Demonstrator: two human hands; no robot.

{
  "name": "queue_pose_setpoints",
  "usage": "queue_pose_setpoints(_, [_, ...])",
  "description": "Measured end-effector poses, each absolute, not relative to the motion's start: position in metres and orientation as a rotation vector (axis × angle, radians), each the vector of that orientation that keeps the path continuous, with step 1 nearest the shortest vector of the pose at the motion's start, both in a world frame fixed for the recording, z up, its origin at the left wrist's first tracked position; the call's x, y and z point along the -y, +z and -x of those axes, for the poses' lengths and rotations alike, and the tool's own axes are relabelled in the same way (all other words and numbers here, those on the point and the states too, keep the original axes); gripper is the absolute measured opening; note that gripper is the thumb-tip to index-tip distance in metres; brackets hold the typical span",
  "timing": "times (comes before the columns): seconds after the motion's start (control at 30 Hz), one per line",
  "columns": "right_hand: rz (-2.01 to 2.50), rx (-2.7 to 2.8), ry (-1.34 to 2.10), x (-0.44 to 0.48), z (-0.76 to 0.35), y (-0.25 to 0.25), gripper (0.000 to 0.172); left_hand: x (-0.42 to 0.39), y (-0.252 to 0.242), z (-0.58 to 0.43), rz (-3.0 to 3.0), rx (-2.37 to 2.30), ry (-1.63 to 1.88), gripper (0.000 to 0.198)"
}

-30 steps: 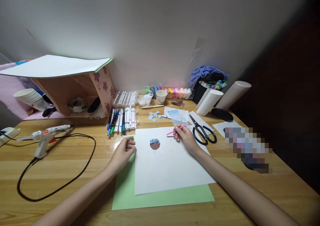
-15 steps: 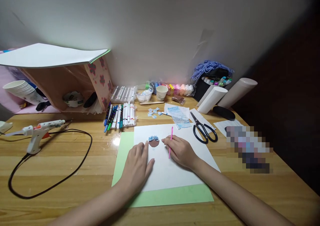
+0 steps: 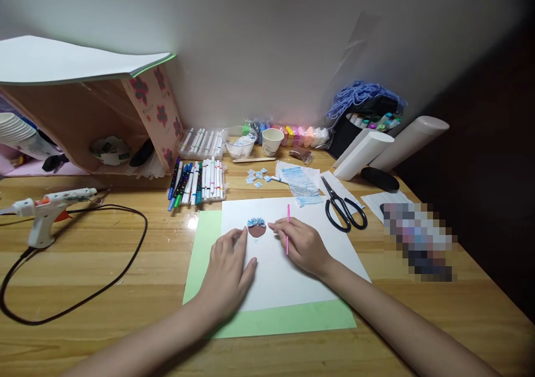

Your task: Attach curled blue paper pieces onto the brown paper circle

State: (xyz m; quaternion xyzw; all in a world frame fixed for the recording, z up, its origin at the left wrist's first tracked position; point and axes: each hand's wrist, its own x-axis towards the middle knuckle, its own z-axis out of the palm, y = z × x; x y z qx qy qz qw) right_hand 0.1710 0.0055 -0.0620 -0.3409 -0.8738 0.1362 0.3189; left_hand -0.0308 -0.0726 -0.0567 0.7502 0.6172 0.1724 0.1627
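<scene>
On a white sheet of paper [image 3: 292, 288] lies a small brown disc [image 3: 257, 231]. Crumpled blue-and-white paper bits [image 3: 256, 221] cover its upper edge. My left hand [image 3: 228, 268] rests flat on the sheet, fingers stretched out, its index fingertip at the disc's left edge. To the right, my right hand [image 3: 304, 245] holds a thin pink stick [image 3: 288, 229] between its fingers, with the index fingertip just off the disc's right side. A green sheet [image 3: 288, 323] lies beneath the white one.
Black-handled scissors [image 3: 345, 207], a blue-scribbled paper [image 3: 303, 185] and small blue paper squares [image 3: 258, 176] lie beyond the sheet. Markers [image 3: 196, 182] stand left of a paper cup [image 3: 272, 141]. A glue gun [image 3: 45, 213] with a looping cord is at far left.
The camera view has shifted slightly, so the background sits differently. Both hands keep nearly the same pose around the disc, the pink stick still in my right hand.
</scene>
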Motion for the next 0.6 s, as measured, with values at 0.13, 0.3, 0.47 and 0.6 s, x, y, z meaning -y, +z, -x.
queue_pose_setpoints(0.13, [1.019,2.219,0.521,0.001,-0.166,-0.059,0.02,0.073,-0.052,0.032,-2.016,-1.718,0.499,0.053])
queue_pose_setpoints(0.3, [1.145,2.12,0.716,0.016,-0.158,-0.055,0.019,0.071,-0.05,0.032,-1.898,-1.67,0.554,0.05])
queue_pose_setpoints(0.47, [1.219,1.95,0.886,0.026,-0.154,-0.054,0.018,0.069,-0.05,0.032,-1.816,-1.656,0.607,0.047])
queue_pose_setpoints(0.6, [1.216,1.996,0.794,0.026,-0.154,-0.055,0.017,0.072,-0.053,0.03,-1.956,-1.685,0.561,0.049])
